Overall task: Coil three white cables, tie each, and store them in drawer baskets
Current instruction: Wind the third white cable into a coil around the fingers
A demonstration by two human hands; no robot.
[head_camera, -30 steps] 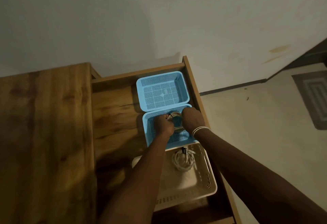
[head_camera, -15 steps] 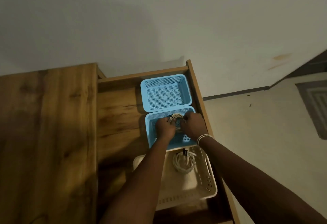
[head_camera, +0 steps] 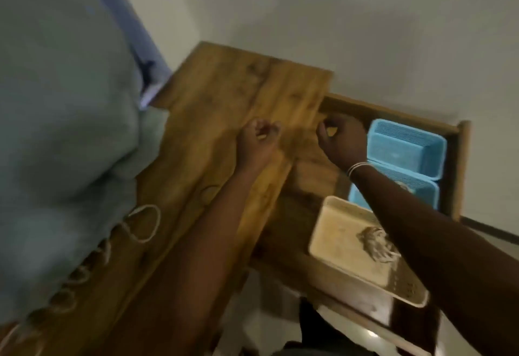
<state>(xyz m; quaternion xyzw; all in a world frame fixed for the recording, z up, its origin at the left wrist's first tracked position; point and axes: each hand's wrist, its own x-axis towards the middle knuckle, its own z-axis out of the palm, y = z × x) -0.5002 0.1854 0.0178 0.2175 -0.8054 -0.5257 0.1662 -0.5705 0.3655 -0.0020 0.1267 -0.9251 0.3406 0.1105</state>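
Observation:
My left hand (head_camera: 259, 138) hovers over the wooden tabletop (head_camera: 224, 119) with fingers loosely curled and nothing in it. My right hand (head_camera: 339, 136) is at the edge of the open drawer (head_camera: 309, 176), also loosely curled and empty. A loose white cable (head_camera: 141, 223) snakes along the tabletop's left edge. In the drawer a coiled cable (head_camera: 376, 243) lies in the beige basket (head_camera: 337, 232). A sliver of another coil (head_camera: 403, 185) shows in the near blue basket (head_camera: 424, 190), mostly hidden by my right arm. The far blue basket (head_camera: 407, 147) looks empty.
A grey-green bedcover or cushion (head_camera: 61, 131) bulges against the tabletop's left side, next to the loose cable. A white wall (head_camera: 365, 32) rises behind the desk. The frame is motion-blurred.
Both hands let go of the coil in the near blue basket and moved left over the tabletop. The view swung left, bringing the loose cable and the bedcover into sight.

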